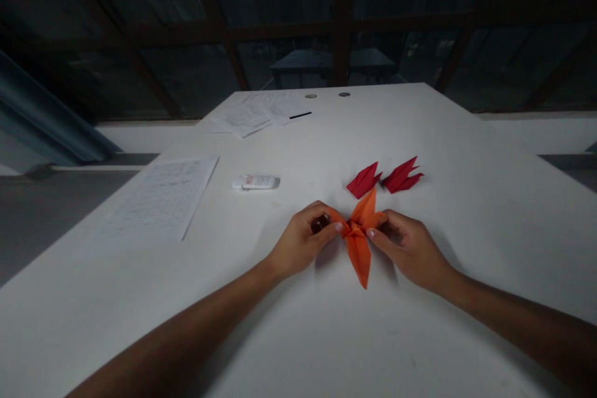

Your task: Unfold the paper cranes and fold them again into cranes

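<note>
An orange folded-paper flower (359, 252) with pointed petals is held just above or on the white table, between my two hands. My left hand (305, 236) pinches its left petal between thumb and fingers. On the opposite side, my right hand (410, 249) grips the right petal, its thumb near the flower's centre. One petal points away from me and another points toward me. Just beyond the flower lie two red folded-paper pieces (364, 180) (403, 175) with pointed tips, close together.
Left of the red pieces lies a white bottle with a printed label (256, 182). A written sheet (158, 199) rests at the table's left, more papers (252, 113) and a black pen (300, 115) farther back. Two round grommets (344, 94) sit near the far edge, before dark windows.
</note>
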The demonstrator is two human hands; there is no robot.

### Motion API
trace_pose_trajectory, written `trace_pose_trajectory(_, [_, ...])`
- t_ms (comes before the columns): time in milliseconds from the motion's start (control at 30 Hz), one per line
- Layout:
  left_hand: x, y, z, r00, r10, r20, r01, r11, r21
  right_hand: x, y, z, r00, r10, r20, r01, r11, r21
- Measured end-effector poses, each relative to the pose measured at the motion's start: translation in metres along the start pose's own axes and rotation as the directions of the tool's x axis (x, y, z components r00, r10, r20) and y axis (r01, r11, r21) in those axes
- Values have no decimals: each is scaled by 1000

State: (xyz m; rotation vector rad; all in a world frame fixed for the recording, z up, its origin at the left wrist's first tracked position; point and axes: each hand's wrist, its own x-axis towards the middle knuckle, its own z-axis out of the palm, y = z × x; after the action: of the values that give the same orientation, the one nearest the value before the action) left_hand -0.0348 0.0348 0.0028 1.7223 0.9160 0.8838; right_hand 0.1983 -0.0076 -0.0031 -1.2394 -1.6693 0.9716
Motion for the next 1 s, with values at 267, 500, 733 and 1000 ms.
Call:
trace_pose_trajectory(267, [-2, 7, 2, 996, 72, 55, -76, 993, 86, 0, -4, -1, 998, -69, -4, 67, 989, -135])
trace_pose_trajectory(500, [-3, 8, 5, 984, 120, 132, -139, 979, 147, -2, -6, -1, 976, -201, 85, 214, 959, -187])
trace_pose_trajectory(733, [-3, -1, 3, 994, 107, 36, -110, 989, 96, -1, -9, 1, 995, -94, 16, 95, 981, -167])
trace_pose_trajectory(1000, [-1, 2, 4, 996, 90, 18, -91, 989, 113, 0, -7, 2, 996, -81, 35, 86, 985, -152])
